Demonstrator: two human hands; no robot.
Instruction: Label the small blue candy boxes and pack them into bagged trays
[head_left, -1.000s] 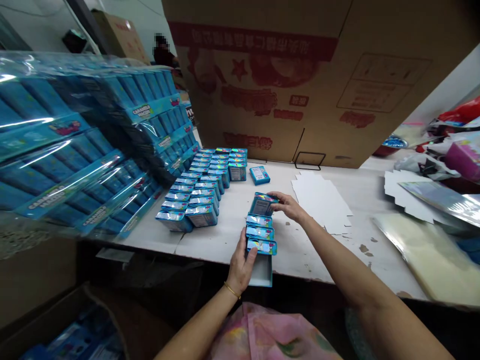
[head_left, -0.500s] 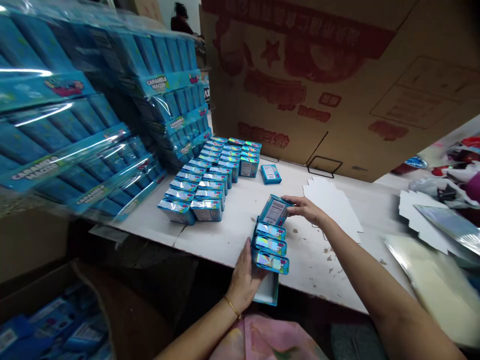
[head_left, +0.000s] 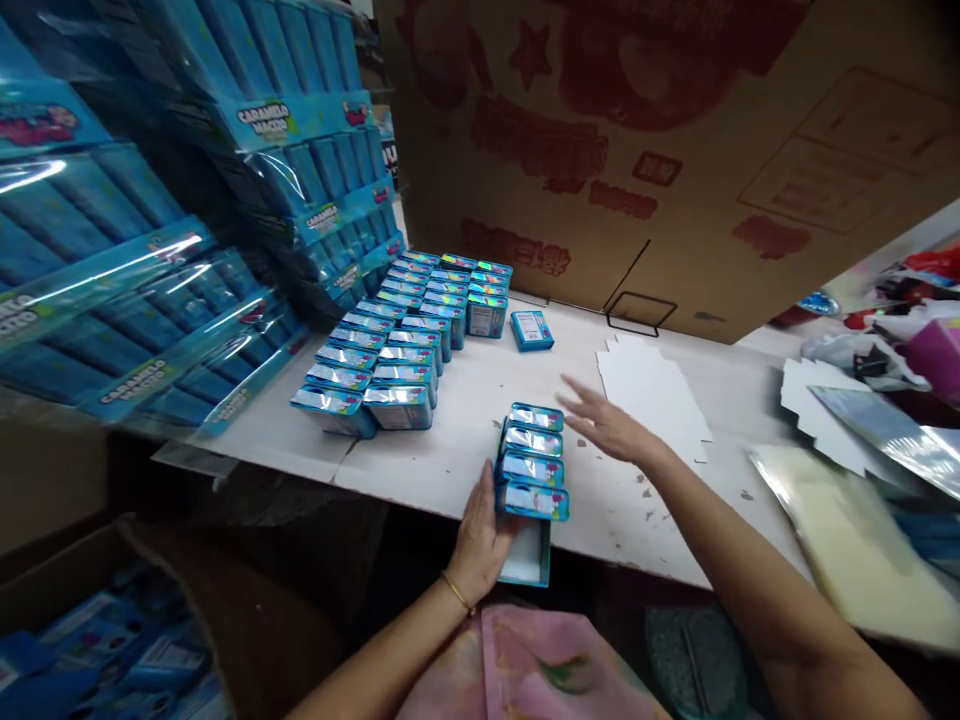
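Observation:
My left hand grips the left side of a shallow blue display tray, which juts over the table's near edge. Several small blue candy boxes stand upright in a row in its far part, and the near end shows its white bottom. My right hand is just right of the farthest box, fingers spread, holding nothing. Beyond it lies a single blue box flat on the table. To the left, more upright blue boxes stand in two or three rows.
Wrapped stacks of filled blue trays rise at the left. A large cardboard carton stands along the back. White card sheets and a cream stack of sheets lie right. Loose blue boxes fill a carton at lower left.
My right hand has let go of a blue box, which now stands in the tray as the farthest of the row. My left hand keeps its hold on the tray.

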